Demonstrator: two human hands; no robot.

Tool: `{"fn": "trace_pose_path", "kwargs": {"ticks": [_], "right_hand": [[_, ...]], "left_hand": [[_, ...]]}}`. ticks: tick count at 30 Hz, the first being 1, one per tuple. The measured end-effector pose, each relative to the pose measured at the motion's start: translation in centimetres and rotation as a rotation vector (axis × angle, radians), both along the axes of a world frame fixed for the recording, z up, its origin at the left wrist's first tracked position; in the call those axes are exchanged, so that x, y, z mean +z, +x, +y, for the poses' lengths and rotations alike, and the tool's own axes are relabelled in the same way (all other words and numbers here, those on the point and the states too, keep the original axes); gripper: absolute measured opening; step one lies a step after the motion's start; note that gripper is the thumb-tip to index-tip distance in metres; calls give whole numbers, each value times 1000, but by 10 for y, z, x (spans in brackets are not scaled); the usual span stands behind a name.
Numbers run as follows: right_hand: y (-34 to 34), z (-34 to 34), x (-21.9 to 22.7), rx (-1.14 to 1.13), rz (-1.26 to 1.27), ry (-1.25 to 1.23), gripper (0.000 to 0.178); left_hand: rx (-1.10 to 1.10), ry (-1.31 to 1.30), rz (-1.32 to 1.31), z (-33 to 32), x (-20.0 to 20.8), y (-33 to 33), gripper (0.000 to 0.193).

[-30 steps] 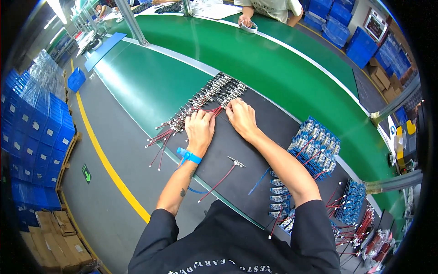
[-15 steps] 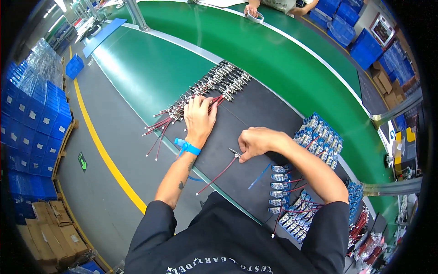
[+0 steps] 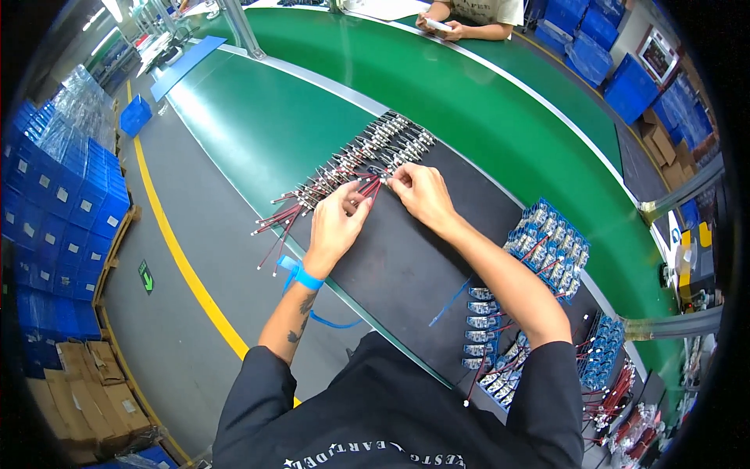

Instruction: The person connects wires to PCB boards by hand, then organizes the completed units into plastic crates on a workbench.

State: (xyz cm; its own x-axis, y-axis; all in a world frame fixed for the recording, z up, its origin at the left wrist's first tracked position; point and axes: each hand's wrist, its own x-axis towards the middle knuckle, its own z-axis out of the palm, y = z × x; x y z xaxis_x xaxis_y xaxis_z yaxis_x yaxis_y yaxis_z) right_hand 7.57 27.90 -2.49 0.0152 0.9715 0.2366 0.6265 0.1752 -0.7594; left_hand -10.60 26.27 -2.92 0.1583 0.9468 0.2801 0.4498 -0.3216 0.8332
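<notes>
Small metal parts with dark red wires lie in two rows [image 3: 367, 148] on the black mat. My left hand [image 3: 334, 223], a blue band on its wrist, is at the near end of the rows. Its fingers curl around several dark red wires [image 3: 373, 189], thumb and forefinger bent toward each other. My right hand [image 3: 426, 195] is just to its right, thumb and forefinger pinched at a small wired metal part [image 3: 381, 173] at the end of the shorter row. The fingertips partly hide that part. More wires with white plugs [image 3: 273, 227] hang over the table's left edge.
Blue circuit boards [image 3: 547, 242] stand in blocks at the right, with a column of boards [image 3: 480, 328] nearer me. A blue strap [image 3: 449, 303] lies on the mat. Across the green table [image 3: 500, 102] another person's hands [image 3: 441, 30] hold a white object. Blue crates [image 3: 62, 203] are stacked left.
My right hand has moved up and left with the wired part, to the row's end beside my left hand. My left hand has shifted slightly nearer me, its fingers more curled.
</notes>
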Motion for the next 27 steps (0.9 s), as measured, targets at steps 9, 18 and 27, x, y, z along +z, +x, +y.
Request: {"fn": "trace_pose_path", "kwargs": {"ticks": [9,18,27], "right_hand": [[-14,11,-22,-161,-206,86,13],[-9,11,-32,-188,-233,69,18],[-12,10,-32,-208,-222,69,18]], "left_hand": [[84,538,568,25,-17,8,29],[77,638,674,42,-21,7,25],[7,676,762,57,-14,1,19]]}}
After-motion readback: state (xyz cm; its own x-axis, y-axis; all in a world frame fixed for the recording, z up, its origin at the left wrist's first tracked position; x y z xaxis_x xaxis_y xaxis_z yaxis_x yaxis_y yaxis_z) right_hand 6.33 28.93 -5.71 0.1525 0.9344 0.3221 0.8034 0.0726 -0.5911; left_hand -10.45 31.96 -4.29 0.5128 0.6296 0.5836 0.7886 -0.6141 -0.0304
